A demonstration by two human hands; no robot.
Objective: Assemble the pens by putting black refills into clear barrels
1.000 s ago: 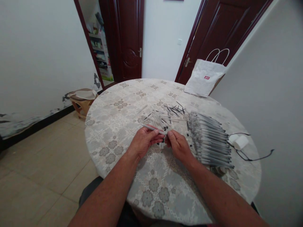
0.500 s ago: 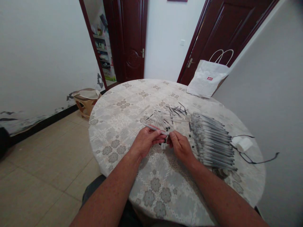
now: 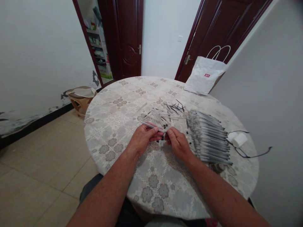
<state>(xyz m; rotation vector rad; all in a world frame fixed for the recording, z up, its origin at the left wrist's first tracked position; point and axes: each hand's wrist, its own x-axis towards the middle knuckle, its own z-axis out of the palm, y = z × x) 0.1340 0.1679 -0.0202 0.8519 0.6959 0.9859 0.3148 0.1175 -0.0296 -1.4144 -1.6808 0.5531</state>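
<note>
Left fingers (image 3: 153, 131): clamped on a grey pen (image 3: 147, 125), its tip jutting leftward.
Right fingers (image 3: 172, 134): pinched together at the pen's right end, their grip hidden.
Loose tubes (image 3: 156, 115): just beyond both sets.
Pen row (image 3: 214, 137): right of the right fingers.
Bench (image 3: 113, 121): widest stretch left of the left fingers, reaching a round edge.

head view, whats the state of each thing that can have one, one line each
Pen barrel, held
Left hand, closed around the barrel
Right hand, fingers pinched at the barrel's end
Gray pens, lined up side by side
Thin black sticks, scattered loose
Eyeglasses, lying with temples unfolded
White paper bag, standing upright, handles raised
Stool, upright, cloth on top
</note>
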